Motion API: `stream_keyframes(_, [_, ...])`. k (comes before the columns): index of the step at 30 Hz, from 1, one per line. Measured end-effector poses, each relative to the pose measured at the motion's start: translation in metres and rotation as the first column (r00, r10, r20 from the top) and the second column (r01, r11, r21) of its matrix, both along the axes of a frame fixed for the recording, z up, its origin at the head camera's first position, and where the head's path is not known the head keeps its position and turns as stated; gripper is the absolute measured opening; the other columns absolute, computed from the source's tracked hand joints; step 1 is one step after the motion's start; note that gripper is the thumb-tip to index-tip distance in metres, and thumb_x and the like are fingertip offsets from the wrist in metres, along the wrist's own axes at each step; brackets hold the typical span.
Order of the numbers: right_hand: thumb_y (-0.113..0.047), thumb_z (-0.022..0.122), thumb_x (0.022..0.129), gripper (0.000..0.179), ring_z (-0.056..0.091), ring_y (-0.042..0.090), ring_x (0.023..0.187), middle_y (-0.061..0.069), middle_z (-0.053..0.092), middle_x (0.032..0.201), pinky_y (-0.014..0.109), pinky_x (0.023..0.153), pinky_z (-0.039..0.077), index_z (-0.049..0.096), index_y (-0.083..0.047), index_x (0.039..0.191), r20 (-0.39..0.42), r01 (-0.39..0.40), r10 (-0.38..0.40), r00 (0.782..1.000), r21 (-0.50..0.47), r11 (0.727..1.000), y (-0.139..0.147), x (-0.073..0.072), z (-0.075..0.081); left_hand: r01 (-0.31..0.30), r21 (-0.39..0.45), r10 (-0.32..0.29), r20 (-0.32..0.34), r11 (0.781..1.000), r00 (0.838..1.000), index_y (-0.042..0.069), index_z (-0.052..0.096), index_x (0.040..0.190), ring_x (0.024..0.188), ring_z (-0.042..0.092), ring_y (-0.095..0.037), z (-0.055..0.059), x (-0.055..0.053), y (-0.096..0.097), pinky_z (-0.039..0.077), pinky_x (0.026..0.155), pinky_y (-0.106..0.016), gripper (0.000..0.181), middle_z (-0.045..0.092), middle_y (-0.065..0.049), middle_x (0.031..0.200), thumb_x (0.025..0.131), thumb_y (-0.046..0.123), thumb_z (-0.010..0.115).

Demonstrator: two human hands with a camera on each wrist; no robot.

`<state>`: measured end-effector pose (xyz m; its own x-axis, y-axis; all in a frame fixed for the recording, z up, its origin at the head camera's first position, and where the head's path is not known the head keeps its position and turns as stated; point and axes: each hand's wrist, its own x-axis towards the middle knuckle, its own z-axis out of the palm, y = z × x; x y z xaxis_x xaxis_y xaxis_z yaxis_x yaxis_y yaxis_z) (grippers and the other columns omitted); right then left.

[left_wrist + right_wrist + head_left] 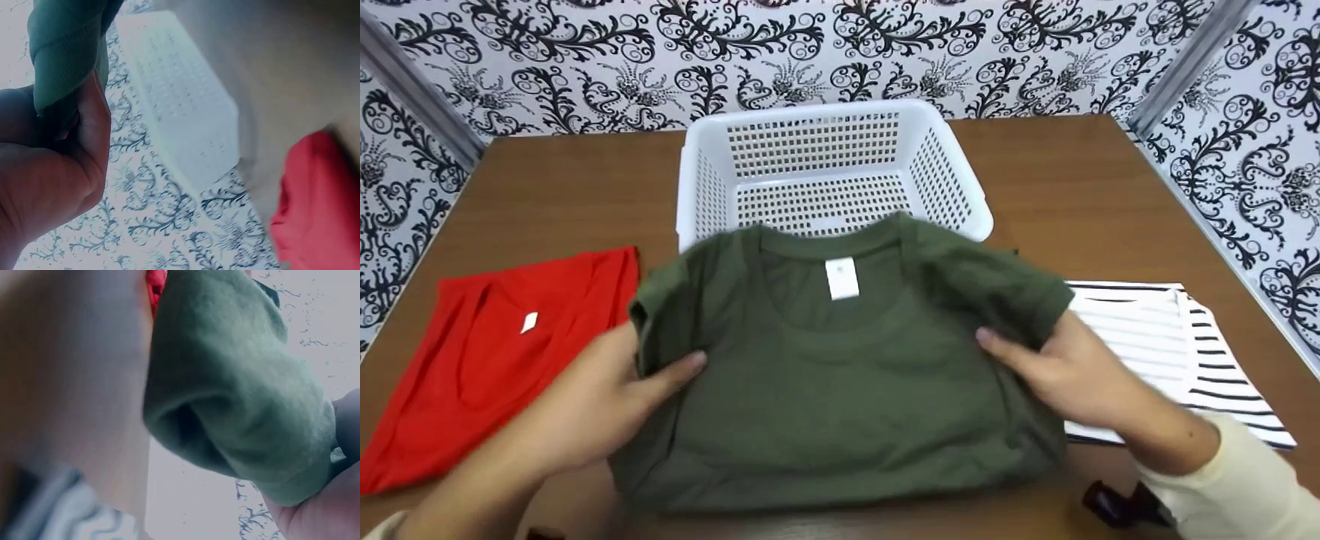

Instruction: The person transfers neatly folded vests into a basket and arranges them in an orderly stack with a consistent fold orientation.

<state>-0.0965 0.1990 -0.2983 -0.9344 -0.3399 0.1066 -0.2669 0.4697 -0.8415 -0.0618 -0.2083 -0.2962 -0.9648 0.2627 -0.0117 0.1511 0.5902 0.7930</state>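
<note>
A dark green T-shirt [840,397] with a white neck label [841,278] hangs between both hands, its collar toward the basket. My left hand [611,394] grips it at the left sleeve side, thumb lying on the front. On the opposite side my right hand [1072,367] holds it near the other sleeve, thumb also on the front and fingers hidden behind cloth. The left wrist view shows green cloth [67,50] pinched at the left hand. In the right wrist view the sleeve [242,394] droops beside the right hand [320,506].
Behind the shirt stands a white perforated basket [817,127]. A red garment [547,337] lies on the brown table [1057,172] at left, a black-and-white striped garment [1155,337] at right. Patterned panels [810,60] rise around the table. A dark object [1110,504] sits near the right sleeve.
</note>
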Motion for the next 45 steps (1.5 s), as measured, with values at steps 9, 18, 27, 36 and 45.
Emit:
stream_keyframes(9, [-0.024,0.068,0.095,0.056,0.060,0.031,0.119,0.021,0.060,0.133,0.044,0.110,0.042,0.049,0.003,0.141,-0.038,0.091,-0.087,0.996,0.113,0.989,-0.008,-0.065,0.034,-0.111,0.007,0.111,-0.081,0.994,0.991,0.009,0.055,0.135,0.108,0.066,-0.020,0.025,-0.045,0.001,0.051,0.095,-0.030,0.045,0.067,-0.009,0.123,0.098,0.032,0.065])
stream_keyframes(18, [-0.016,0.063,0.096,0.056,0.052,0.036,0.132,0.025,0.054,0.140,0.048,0.117,0.035,0.041,0.005,0.143,-0.099,0.122,-0.105,0.989,0.182,0.976,-0.026,-0.127,0.050,-0.259,0.041,0.262,-0.178,0.965,0.948,-0.001,0.050,0.134,0.112,0.058,-0.031,0.040,-0.098,0.012,0.045,0.103,-0.049,0.040,0.061,-0.021,0.126,0.097,0.014,0.055])
stream_keyframes(27, [-0.015,0.058,0.097,0.059,0.049,0.038,0.134,0.026,0.051,0.144,0.048,0.117,0.034,0.035,0.003,0.149,-0.133,0.126,-0.092,0.987,0.274,0.954,-0.038,-0.180,0.054,-0.377,-0.044,0.356,-0.240,0.925,0.903,0.000,0.050,0.128,0.112,0.058,-0.038,0.046,-0.147,0.016,0.044,0.100,-0.053,0.037,0.061,-0.024,0.125,0.094,0.013,0.051])
stream_keyframes(36, [-0.014,0.052,0.100,0.069,0.036,0.040,0.145,0.025,0.035,0.157,0.048,0.123,0.024,0.016,0.001,0.158,-0.148,0.124,-0.059,0.987,0.482,0.868,-0.054,-0.216,0.050,-0.382,-0.326,0.351,-0.152,0.864,0.924,0.007,0.038,0.144,0.120,0.057,-0.050,0.042,-0.184,0.021,0.045,0.099,-0.064,0.044,0.056,-0.028,0.136,0.102,0.020,0.042])
stream_keyframes(45, [-0.011,0.053,0.098,0.062,0.046,0.049,0.134,0.029,0.048,0.146,0.057,0.115,0.033,0.028,-0.001,0.154,-0.189,0.094,0.042,0.981,0.656,0.749,-0.044,-0.233,0.041,-0.329,-0.509,0.280,-0.172,0.795,0.944,0.007,0.039,0.137,0.112,0.060,-0.053,0.026,-0.203,0.045,0.048,0.092,-0.064,0.039,0.060,-0.032,0.126,0.097,0.010,0.040])
